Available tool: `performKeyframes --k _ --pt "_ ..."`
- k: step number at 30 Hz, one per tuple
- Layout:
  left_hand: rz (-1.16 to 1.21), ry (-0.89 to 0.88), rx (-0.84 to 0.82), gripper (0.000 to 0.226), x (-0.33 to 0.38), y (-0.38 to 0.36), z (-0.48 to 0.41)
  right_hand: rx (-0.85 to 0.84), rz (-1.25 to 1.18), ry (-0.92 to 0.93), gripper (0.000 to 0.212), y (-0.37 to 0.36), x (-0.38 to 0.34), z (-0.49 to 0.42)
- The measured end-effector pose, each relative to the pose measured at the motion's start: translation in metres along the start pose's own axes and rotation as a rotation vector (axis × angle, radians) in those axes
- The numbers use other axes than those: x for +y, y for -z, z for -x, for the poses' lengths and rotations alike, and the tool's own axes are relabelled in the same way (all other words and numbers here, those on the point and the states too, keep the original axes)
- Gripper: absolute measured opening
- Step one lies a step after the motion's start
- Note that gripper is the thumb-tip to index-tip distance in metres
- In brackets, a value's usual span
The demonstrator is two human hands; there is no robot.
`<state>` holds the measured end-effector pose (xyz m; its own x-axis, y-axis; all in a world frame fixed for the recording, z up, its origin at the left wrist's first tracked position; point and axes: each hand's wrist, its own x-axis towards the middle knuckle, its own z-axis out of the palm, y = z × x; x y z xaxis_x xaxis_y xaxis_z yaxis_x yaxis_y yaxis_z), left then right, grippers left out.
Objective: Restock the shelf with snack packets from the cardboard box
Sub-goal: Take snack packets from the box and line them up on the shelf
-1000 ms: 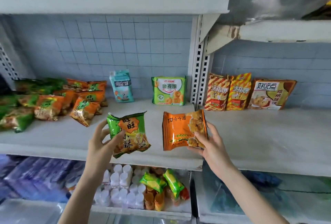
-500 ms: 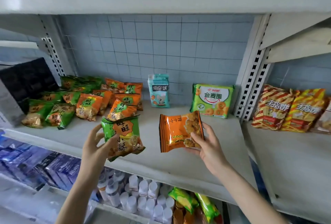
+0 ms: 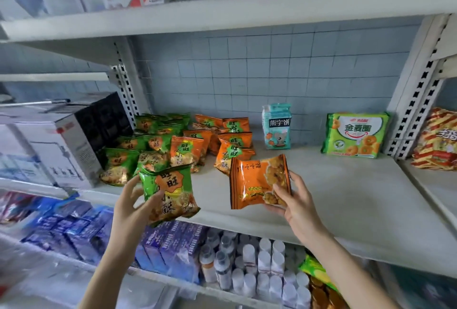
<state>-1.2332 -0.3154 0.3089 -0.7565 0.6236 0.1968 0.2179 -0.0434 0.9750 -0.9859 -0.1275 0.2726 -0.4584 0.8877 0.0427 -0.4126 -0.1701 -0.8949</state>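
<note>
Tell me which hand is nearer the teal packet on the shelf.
Right. The right hand, holding an orange packet, is in front of the teal packet; the left hand, holding a green packet, is farther off to its front left.

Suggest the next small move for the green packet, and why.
Probably the left hand moves the green packet forward and sets it on the green pile at the left of the shelf: the packet matches that pile and hangs in front of it, while the right hand holds an orange packet nearer the orange pile.
</note>
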Motion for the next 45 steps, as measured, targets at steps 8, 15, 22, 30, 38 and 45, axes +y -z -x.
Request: performKeyframes --k 8,15,22,30,38,45 --pt "0.047 0.02 -0.038 0.075 -0.013 0.05 -0.035 0.044 -0.035 -0.005 0.047 -0.041 0.027 -0.007" --pt "0.072 -0.031 -0.052 0.068 -0.013 0.043 -0.081 0.124 0.038 0.118 0.035 -0.048 0.031 -0.045" --pt "0.096 -0.076 -0.068 0.042 -0.017 0.047 -0.122 0.062 0.561 0.499 0.038 -0.079 0.026 -0.071" --pt "0.151 -0.087 -0.123 0.036 -0.026 0.07 -0.159 0.042 1.047 0.725 0.033 -0.139 0.067 -0.09" --pt "0.133 -0.081 -0.268 0.037 -0.032 0.098 -0.186 0.245 0.89 0.573 0.027 -0.172 0.077 -0.087" --pt "0.172 -0.091 -0.388 0.039 -0.031 0.098 -0.196 0.278 0.601 0.312 0.014 -0.191 0.087 -0.075"
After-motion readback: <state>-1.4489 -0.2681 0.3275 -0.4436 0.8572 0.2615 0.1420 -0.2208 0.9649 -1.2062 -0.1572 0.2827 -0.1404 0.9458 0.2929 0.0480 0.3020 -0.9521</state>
